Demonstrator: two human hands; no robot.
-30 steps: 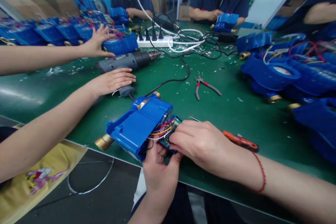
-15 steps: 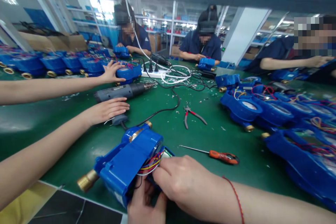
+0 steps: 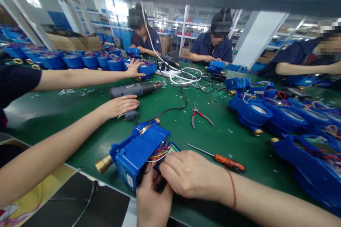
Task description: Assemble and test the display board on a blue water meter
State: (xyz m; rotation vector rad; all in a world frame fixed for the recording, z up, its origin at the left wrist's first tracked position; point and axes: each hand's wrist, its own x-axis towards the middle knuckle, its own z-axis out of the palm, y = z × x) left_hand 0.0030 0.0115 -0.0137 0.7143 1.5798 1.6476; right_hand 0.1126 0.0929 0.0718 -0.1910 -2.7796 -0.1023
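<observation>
Blue, glossy and boxy, the housing lies tilted by the near edge of the green table, left of centre; a brass fitting projects from its left end. Red, yellow and white wires spill from its open right side towards a circuit board. The left hand curls its fingers below the wires; the right hand bunches its fingers over the board; fingertips are hidden, so whether either pinches cannot be told
</observation>
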